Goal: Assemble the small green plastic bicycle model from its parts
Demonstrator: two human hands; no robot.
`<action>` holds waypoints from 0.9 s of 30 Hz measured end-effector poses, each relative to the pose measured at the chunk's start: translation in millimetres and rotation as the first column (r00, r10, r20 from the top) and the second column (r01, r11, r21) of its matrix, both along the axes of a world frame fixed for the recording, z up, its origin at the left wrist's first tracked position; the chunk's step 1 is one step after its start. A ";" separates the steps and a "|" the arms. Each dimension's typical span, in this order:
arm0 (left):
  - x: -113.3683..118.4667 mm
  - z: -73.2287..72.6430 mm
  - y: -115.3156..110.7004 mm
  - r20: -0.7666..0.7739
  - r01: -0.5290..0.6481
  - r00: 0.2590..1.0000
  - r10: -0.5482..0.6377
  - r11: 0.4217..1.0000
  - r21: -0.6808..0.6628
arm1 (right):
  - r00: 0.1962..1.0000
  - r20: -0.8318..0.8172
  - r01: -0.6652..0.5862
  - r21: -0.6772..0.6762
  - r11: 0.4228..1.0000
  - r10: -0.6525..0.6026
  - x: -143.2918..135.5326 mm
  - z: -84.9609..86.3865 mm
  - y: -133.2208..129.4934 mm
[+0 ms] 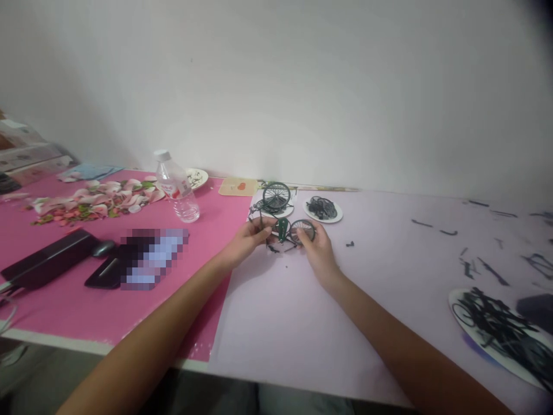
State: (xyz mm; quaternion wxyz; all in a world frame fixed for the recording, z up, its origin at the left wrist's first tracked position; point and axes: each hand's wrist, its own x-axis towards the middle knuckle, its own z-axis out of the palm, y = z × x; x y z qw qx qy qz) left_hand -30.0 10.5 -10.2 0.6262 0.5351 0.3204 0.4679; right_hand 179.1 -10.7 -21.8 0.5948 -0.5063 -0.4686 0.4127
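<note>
Between my two hands, just above the pale sheet, is a small dark green toy bicycle point(283, 229) with spoked wheels. My left hand point(254, 236) is closed on its frame near the handlebar end, the thumb on top. The fingers of my right hand point(317, 245) pinch the spoked wheel at the other end. A larger-looking spoked wheel stands up at the far side, over a white plate point(287, 214) of dark parts that is partly hidden. Right of it sits another white plate point(339, 217) heaped with black parts.
A plastic bottle point(175, 187) stands on the pink cover point(203, 276) at left, near flower pieces point(103, 199), a phone point(147, 259) and a black box point(49, 259). At right lie loose black parts point(492, 271) and a plate point(458, 297) of dark bicycle pieces. A wall rises behind.
</note>
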 end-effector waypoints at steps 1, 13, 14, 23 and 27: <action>1.1 1.3 -1.7 0.003 0.007 1.000 -0.007 1.000 -0.008 | 1.000 0.018 -0.008 -0.003 1.000 0.008 0.4 0.4 -0.7; 9.2 10.3 -11.6 -0.083 0.022 0.996 -0.022 1.000 0.000 | 0.986 0.146 -0.083 0.032 0.996 0.078 -2.5 8.3 -9.8; 9.4 10.0 -11.8 -0.094 0.022 0.995 -0.022 1.000 0.001 | 0.984 0.160 -0.084 0.036 0.996 0.077 -3.1 10.0 -11.2; 10.4 9.1 -11.4 -0.141 0.020 0.990 -0.015 0.999 0.037 | 0.973 0.220 -0.090 0.060 0.994 0.075 -3.4 11.6 -12.0; 9.6 12.1 -12.9 -0.178 0.046 0.983 -0.035 0.997 0.057 | 0.969 0.230 -0.111 0.081 0.991 0.090 -1.5 8.5 -9.6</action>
